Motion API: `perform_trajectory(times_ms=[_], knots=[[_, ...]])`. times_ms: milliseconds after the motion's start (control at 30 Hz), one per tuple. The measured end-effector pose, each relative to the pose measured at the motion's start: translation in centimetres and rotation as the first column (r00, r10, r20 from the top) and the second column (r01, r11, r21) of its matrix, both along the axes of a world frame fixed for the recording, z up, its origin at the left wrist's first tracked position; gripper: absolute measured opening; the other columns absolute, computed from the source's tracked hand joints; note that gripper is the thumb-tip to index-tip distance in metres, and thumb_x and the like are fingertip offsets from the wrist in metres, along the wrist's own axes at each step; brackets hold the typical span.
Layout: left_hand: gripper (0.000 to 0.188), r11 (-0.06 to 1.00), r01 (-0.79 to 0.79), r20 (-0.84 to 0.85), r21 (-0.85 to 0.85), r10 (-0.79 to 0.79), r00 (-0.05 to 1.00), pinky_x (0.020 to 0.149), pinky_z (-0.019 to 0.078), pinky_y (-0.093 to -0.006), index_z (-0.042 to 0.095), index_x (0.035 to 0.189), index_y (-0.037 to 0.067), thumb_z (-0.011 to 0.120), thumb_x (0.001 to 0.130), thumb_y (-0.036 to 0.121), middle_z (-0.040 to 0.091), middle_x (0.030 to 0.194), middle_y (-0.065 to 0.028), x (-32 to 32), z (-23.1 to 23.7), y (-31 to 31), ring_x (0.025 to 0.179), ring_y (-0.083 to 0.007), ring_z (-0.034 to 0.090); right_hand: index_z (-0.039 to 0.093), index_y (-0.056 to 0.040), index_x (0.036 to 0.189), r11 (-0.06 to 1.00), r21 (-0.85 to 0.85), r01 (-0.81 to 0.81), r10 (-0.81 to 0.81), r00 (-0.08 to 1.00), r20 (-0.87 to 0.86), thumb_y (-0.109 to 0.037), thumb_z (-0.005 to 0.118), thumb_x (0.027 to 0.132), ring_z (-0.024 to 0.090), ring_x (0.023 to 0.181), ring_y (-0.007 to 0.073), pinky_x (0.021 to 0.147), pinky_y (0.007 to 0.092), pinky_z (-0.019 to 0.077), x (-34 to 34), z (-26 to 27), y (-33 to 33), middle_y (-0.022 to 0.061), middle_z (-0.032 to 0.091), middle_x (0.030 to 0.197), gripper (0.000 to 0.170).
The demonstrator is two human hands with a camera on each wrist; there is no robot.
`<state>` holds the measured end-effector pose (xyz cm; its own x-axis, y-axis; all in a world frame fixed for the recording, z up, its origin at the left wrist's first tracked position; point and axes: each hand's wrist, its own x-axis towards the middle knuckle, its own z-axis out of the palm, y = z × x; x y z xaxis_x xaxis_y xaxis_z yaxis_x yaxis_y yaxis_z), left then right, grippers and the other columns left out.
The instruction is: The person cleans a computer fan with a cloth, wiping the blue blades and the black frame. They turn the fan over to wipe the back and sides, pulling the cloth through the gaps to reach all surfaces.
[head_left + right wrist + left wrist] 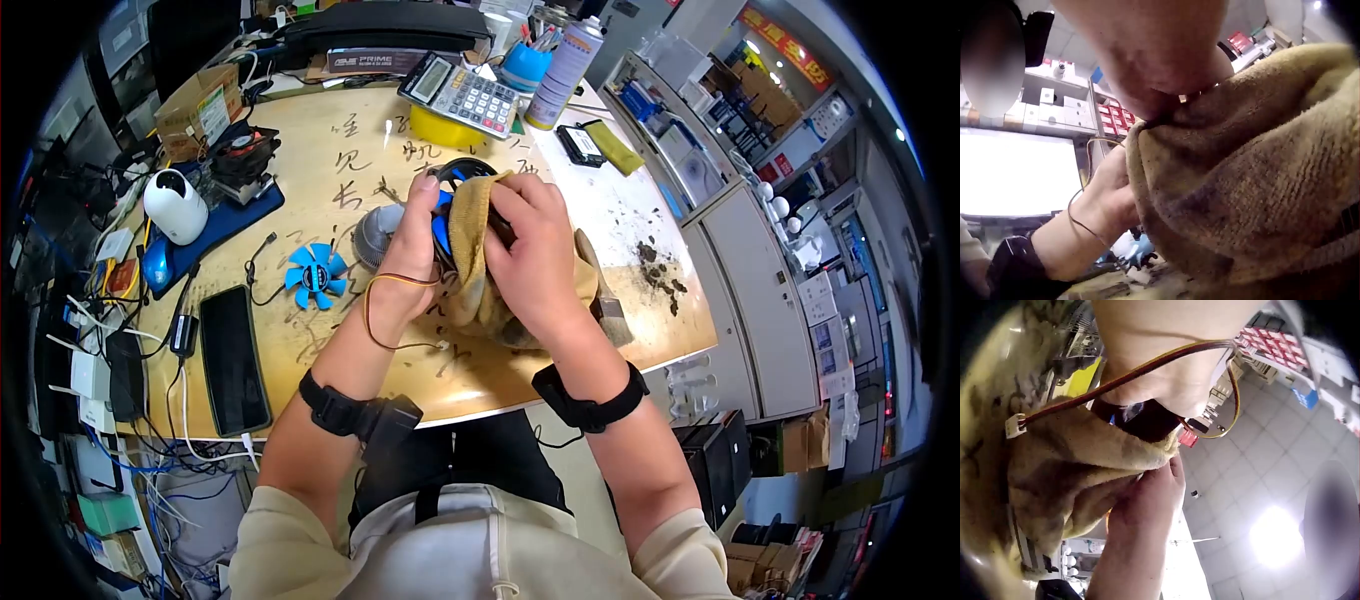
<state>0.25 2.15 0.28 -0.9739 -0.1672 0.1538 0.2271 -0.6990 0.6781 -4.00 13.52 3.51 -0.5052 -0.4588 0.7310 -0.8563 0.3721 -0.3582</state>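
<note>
My left hand (pixel 410 238) grips a black cooling fan with blue parts (pixel 441 232) above the table. A stained yellow-brown cloth (pixel 466 235) drapes over the fan's right side, hiding much of it. Pinched in my right hand (pixel 540 250), the cloth is bunched against the fan, and its lower part hangs toward the tabletop. The fan's thin cable (pixel 368 312) loops over my left wrist; its white connector (pixel 1015 426) dangles beside the cloth in the left wrist view. Left of my hands lie a loose blue fan blade wheel (pixel 316 275) and a grey round part (pixel 375 238).
A calculator (pixel 465 95) tilts on a yellow holder near a spray can (pixel 565 75). Dark dirt crumbs (pixel 660 270) lie at right. Toward the left are a phone (pixel 233 358), a white camera (pixel 175 207) and tangled cables. A black pad with a green pouch (pixel 613 147) sits back right.
</note>
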Motion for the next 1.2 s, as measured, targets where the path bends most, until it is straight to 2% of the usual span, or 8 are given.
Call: perform_trajectory(times_ms=[100,233,333,600,633,833,1000,1200], knots=[[0.041,1.0,-0.004,-0.037,0.001,0.004,0.999,0.09,0.0406,-0.0295,0.042,0.119,0.007,0.034,0.092,0.037,0.052,0.112,-0.0074,0.1,0.1,0.3,0.102,-0.0154,0.051,0.061,-0.004,0.078,0.993,0.069,-0.094,0.102,0.987,-0.126,-0.003,0.06,0.064,0.049,0.078,0.0291,0.07,0.0363,0.0427,0.0,0.1,-0.5,0.0087,0.053,0.08,0.014],[0.039,0.928,-0.181,-0.111,-0.327,0.152,0.982,0.09,0.0379,-0.0278,0.038,0.122,0.005,0.033,0.092,0.029,0.05,0.113,-0.0076,-1.0,-1.8,0.2,0.104,-0.0149,0.049,0.057,-0.0016,0.069,0.951,0.304,0.053,-0.001,0.986,-0.166,-0.003,0.057,0.066,0.053,0.074,0.0296,0.066,0.0378,0.0448,-1.1,0.9,0.0,0.0094,0.054,0.076,0.004],[0.029,0.889,-0.24,-0.13,-0.389,0.205,0.97,0.081,0.0361,-0.0232,0.041,0.113,0.004,0.037,0.092,0.024,0.049,0.097,-0.0052,-1.0,-1.6,0.6,0.089,-0.0114,0.044,0.055,0.0017,0.076,0.933,0.353,0.072,-0.092,0.995,0.039,0.0,0.053,0.07,0.052,0.075,0.0364,0.066,0.0416,0.0429,-2.4,0.5,1.0,0.0169,0.053,0.077,0.007],[0.031,0.871,-0.318,-0.157,-0.374,0.279,0.947,0.082,0.0371,-0.024,0.039,0.115,0.005,0.038,0.092,0.026,0.05,0.099,-0.0065,-1.3,-1.6,-0.5,0.089,-0.0135,0.046,0.057,0.0027,0.089,0.964,0.2,-0.176,0.107,0.944,0.313,-0.006,0.055,0.078,0.053,0.078,0.0313,0.068,0.032,0.0414,-2.7,-0.9,1.3,0.0167,0.053,0.084,0.014],[0.032,0.865,-0.322,-0.116,-0.384,0.3,0.947,0.082,0.0379,-0.0243,0.04,0.115,0.005,0.038,0.091,0.027,0.051,0.1,-0.0067,-1.3,-1.6,-0.8,0.089,-0.013,0.047,0.055,0.0058,0.082,0.966,0.136,-0.221,0.161,0.921,0.355,-0.007,0.059,0.072,0.053,0.077,0.0351,0.07,0.0383,0.0431,-2.5,-0.9,1.3,0.0193,0.054,0.083,0.017],[0.036,0.943,-0.239,-0.057,-0.232,0.232,0.971,0.082,0.0413,-0.0259,0.039,0.118,0.006,0.037,0.09,0.028,0.052,0.103,-0.0081,-1.1,-1.2,0.1,0.093,-0.0146,0.051,0.055,0.0031,0.087,0.979,-0.13,-0.154,0.201,0.777,0.596,-0.005,0.059,0.071,0.055,0.079,0.0316,0.068,0.0357,0.0431,-2.9,-3.5,1.5,0.0175,0.055,0.085,0.019],[0.035,0.973,-0.2,0.009,-0.115,0.202,0.979,0.082,0.044,-0.0291,0.04,0.118,0.007,0.038,0.09,0.028,0.052,0.105,-0.009,-1.1,-0.9,0.2,0.093,-0.0168,0.053,0.052,-0.001,0.085,0.991,-0.032,-0.129,0.132,0.948,0.29,0.001,0.059,0.068,0.051,0.079,0.0362,0.067,0.0364,0.0425,-1.6,-2.3,1.5,0.0161,0.051,0.082,0.019],[0.043,0.988,-0.155,0.131,-0.028,0.157,0.979,0.085,0.0454,-0.0308,0.051,0.112,0.007,0.04,0.089,0.042,0.06,0.102,-0.006,-1.1,-1.0,0.0,0.093,-0.0166,0.058,0.054,-0.0049,0.097,0.976,-0.037,-0.215,0.218,0.962,0.166,0.002,0.057,0.066,0.051,0.087,0.0366,0.071,0.0403,0.044,-0.7,-1.4,1.9,0.0143,0.051,0.095,0.032]])
